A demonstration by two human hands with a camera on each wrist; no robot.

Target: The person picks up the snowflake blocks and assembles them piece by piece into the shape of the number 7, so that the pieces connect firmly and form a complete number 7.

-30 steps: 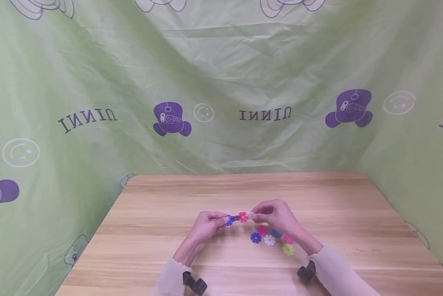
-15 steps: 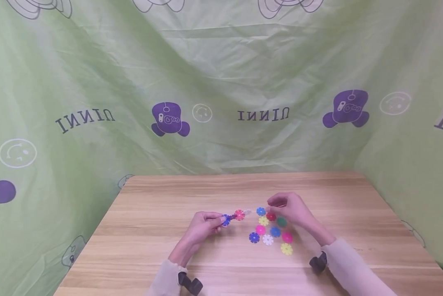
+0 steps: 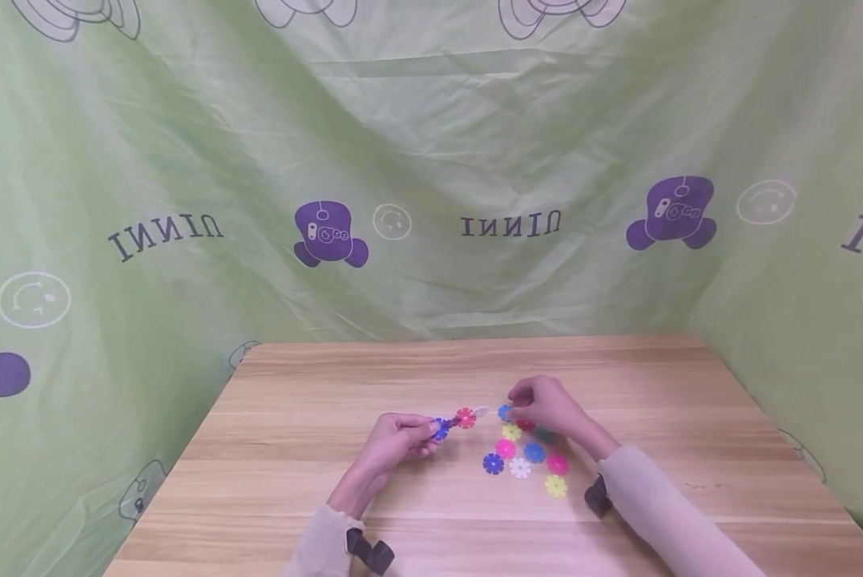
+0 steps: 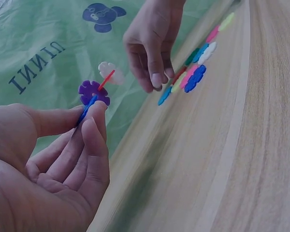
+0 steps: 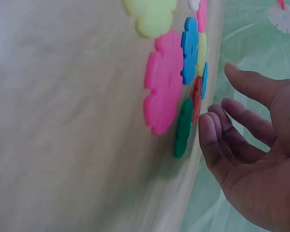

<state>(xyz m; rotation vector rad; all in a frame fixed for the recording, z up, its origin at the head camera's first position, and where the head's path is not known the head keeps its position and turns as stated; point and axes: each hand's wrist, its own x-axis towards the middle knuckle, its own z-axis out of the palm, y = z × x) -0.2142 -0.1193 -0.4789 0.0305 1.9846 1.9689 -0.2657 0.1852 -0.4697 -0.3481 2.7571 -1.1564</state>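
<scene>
In the head view my left hand (image 3: 397, 439) pinches a blue snowflake disc (image 3: 441, 429) between thumb and fingers, raised above the table. Slotted onto it, a short chain runs rightward: a purple disc (image 4: 93, 92), a red disc (image 3: 465, 417) and a whitish disc (image 3: 481, 411) at the free end. My right hand (image 3: 550, 405) reaches over the loose discs, fingertips close by a light blue disc (image 3: 505, 413). The right wrist view shows its thumb and fingers apart, with nothing between them. Beneath this hand lie a red disc (image 5: 196, 96) and a green disc (image 5: 183, 128).
More flat discs lie grouped on the wooden table (image 3: 294, 481): a yellow one (image 3: 511, 432), a pink one (image 3: 506, 449), a dark blue one (image 3: 493, 463), a white one (image 3: 520, 468) and several others. A green printed cloth (image 3: 417, 120) hangs behind and at both sides.
My right hand has let go of the whitish disc at the chain's end, moved right, then come back slightly left over the loose discs. The left hand keeps its pinch, almost still.
</scene>
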